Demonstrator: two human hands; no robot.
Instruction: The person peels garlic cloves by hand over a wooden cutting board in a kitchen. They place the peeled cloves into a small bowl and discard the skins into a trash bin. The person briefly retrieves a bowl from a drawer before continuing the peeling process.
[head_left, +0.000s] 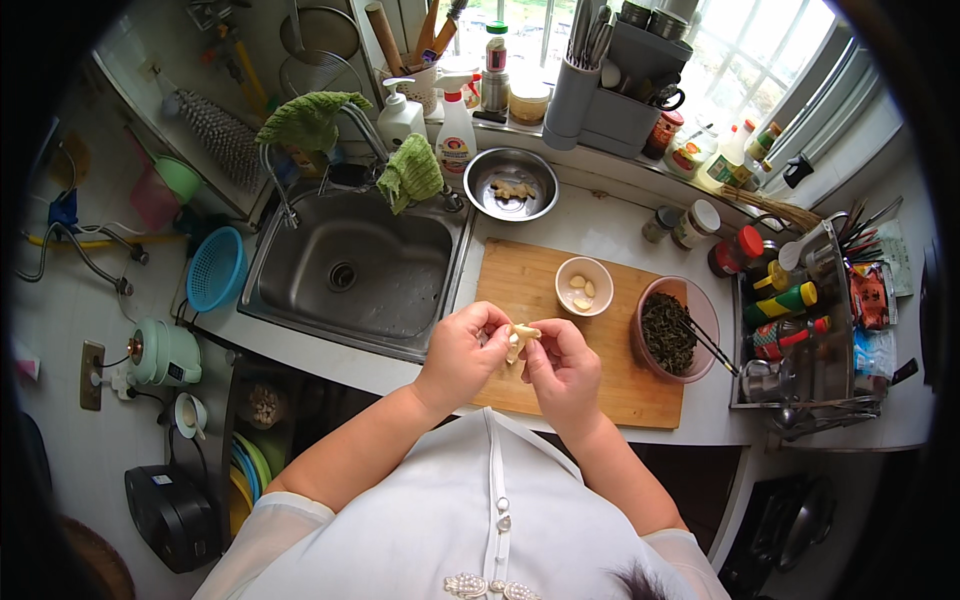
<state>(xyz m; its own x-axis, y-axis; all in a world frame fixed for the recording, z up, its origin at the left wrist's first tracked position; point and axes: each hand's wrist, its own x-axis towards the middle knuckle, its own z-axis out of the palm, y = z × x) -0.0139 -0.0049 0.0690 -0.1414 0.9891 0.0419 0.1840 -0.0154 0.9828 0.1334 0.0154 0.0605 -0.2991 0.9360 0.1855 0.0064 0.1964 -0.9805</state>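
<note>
A pale garlic clove with loose papery skin (517, 343) is pinched between both hands over the wooden cutting board (517, 274). My left hand (465, 352) grips it from the left with thumb and forefinger. From the right, my right hand (564, 367) pinches its other end in the same way. Just beyond my hands, a small white bowl (584, 262) on the board holds three peeled cloves (582, 304). Partly over the board's right side stands a pink translucent bowl (705, 315) of dark shredded greens (667, 330), with dark chopsticks (716, 349) resting in it.
Left of the board is a steel sink (352, 255) with a faucet (277, 180) and green cloths (411, 172). A steel bowl (480, 196) with ginger (513, 189) stands behind the board. To the right, a rack (795, 405) holds bottles and seasonings. Jars (696, 225) line the back.
</note>
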